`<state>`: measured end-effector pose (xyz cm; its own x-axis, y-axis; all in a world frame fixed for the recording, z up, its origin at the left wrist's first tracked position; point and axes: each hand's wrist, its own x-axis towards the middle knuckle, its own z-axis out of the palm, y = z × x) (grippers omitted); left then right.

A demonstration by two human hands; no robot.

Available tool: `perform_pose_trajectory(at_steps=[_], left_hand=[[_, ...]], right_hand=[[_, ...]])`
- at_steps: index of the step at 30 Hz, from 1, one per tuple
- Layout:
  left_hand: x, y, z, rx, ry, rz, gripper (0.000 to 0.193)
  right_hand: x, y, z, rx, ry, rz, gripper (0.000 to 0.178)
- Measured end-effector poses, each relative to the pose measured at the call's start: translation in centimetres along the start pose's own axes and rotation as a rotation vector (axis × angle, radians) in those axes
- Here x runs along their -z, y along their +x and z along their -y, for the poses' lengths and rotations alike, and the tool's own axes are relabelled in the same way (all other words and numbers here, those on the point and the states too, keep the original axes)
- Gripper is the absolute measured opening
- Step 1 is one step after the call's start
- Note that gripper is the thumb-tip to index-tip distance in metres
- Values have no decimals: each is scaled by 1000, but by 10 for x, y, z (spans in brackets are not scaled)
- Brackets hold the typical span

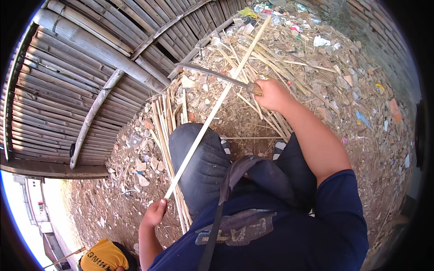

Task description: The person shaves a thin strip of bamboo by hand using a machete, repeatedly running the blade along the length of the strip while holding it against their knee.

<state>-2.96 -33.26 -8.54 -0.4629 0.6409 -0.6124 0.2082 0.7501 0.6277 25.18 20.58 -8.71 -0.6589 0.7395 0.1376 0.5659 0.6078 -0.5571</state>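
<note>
My left hand (154,213) is closed round the near end of a long, pale bamboo strip (199,140). The strip slants up and away to the right, passing over my left knee. In my right hand (271,95) is the wooden handle of a long-bladed knife (208,72), its narrow dark blade pointing left. Blade and strip cross a little left of my right fist; whether they touch I cannot tell. Beside my left leg lies a bundle of split bamboo strips (163,115). More loose strips (275,63) are scattered beyond the knife.
A bamboo-slat wall (63,90) rises at the left. Stones, brick pieces and litter cover the ground, with a white scrap (321,41) at the far right. A brick wall (384,40) runs along the right. Another person in a yellow shirt (104,255) is at the lower left.
</note>
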Motion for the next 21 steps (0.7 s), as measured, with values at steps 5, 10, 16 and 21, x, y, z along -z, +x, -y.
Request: perform_pose_trajectory(at_steps=[5, 10, 16, 21], left_hand=[[-13, 7, -10, -70, 242, -178, 52], [-28, 10, -23, -379, 563, -578, 41], [-29, 11, -17, -448, 759, -768, 40], [-17, 24, -29, -445, 665, -699, 51]], right_hand=[[0, -18, 35, 423, -182, 186, 21], [1, 5, -1, 0, -1, 38, 29], [5, -20, 48, 222, -161, 187, 25], [-4, -14, 10, 156, -25, 236, 22]])
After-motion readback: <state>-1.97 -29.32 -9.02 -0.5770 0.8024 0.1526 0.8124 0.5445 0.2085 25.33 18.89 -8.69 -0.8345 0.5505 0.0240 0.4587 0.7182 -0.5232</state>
